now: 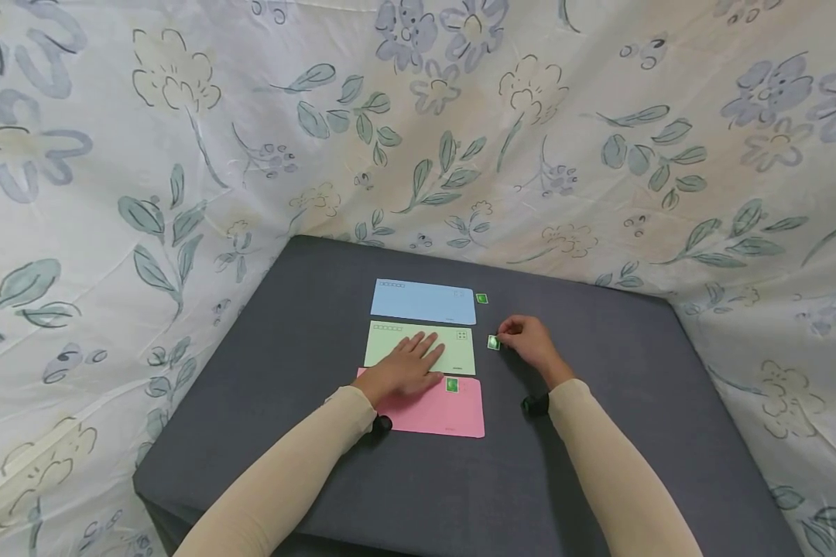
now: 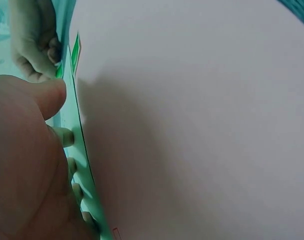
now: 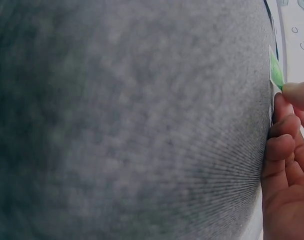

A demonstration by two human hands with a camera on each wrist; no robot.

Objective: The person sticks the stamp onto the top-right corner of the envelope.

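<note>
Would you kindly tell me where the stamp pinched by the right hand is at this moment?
In the head view, the pinched stamp is just right of the green envelope, at the left side of the right hand.

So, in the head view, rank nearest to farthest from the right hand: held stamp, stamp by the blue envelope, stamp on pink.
1. Held stamp: pinched in the right hand.
2. Upper stamp: just right of the blue envelope.
3. Lower stamp: farther left, on the upper right of the pink envelope.
</note>
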